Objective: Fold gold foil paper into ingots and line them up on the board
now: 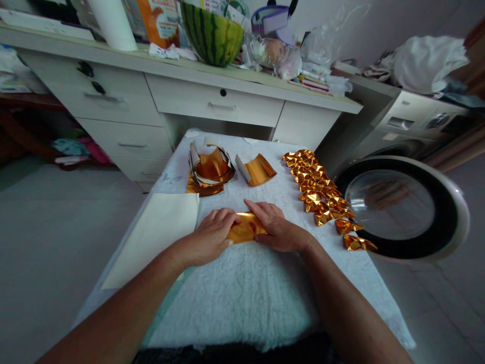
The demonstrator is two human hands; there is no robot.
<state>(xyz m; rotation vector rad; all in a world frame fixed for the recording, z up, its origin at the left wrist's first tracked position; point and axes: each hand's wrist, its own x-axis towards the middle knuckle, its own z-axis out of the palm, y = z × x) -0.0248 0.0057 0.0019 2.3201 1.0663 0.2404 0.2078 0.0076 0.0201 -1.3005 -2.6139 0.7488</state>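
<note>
A gold foil sheet [245, 228] lies between my two hands on the cloth-covered table. My left hand [215, 233] grips its left end, fingers bent together over it. At the right end, my right hand [276, 227] holds the sheet between thumb and fingers. Behind them sits a pile of curled gold sheets [212, 167], with one separate curved gold sheet [258, 170] to its right. Several folded gold foil pieces [316, 187] form rows along the table's right side.
Pale paper [155, 232] lies at the table's left. Behind is a white counter [170, 63] with drawers, bearing a cut watermelon [212, 35] and bags. An open washing machine door [397, 207] stands close to the table's right edge.
</note>
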